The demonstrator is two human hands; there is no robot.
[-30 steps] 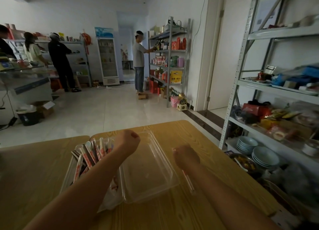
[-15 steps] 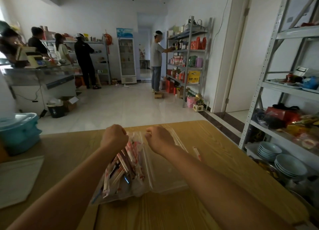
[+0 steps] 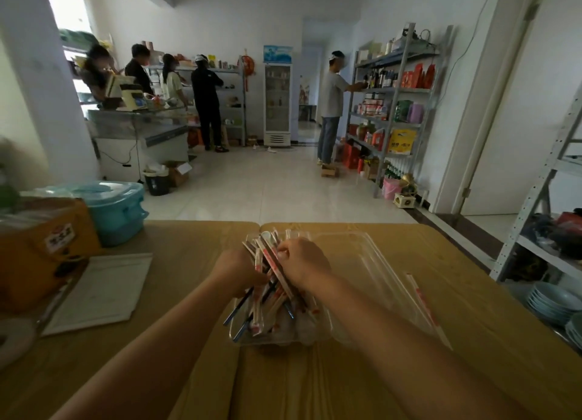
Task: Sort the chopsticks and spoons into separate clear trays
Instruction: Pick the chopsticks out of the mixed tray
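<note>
A pile of wrapped chopsticks and spoons lies in a clear tray at the middle of the wooden table. My left hand grips the pile from its left side. My right hand pinches a wrapped chopstick at the top of the pile. A second clear tray sits right beside it, and what it holds is hard to make out. One wrapped chopstick lies alone on the table to the right of the trays.
An orange box, a turquoise container and a white paper pad are on the table's left. Metal shelving with stacked plates stands close on the right. Several people stand at far shelves.
The view has swung left and the trays are now central. Both hands have come together over the pile, and my right hand has taken hold of a wrapped chopstick.
</note>
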